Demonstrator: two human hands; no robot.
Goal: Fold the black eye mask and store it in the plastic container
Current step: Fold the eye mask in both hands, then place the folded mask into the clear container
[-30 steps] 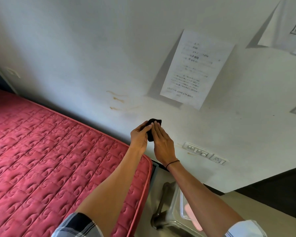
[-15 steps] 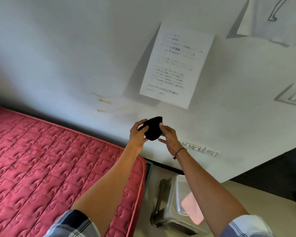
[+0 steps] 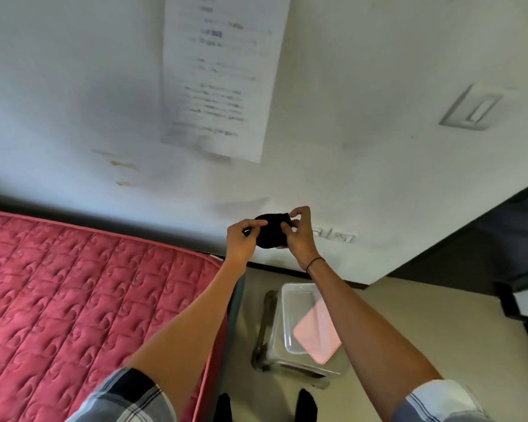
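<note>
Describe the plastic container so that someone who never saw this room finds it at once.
Start from the red mattress; just past its right edge a small metal stool stands on the beige floor. The plastic container rests on that stool, under the right forearm. It is clear and rectangular, with something flat and pink at it.

Below the two gripping hands, a clear plastic container (image 3: pixel 290 318) sits on a small metal stool (image 3: pixel 267 339) standing on the beige floor (image 3: pixel 409 330) — a pink cloth (image 3: pixel 316 335) lies across the container's nearer corner. Down and to the left of the grip, the red quilted mattress (image 3: pixel 83 300) stands just beside the stool.
</note>
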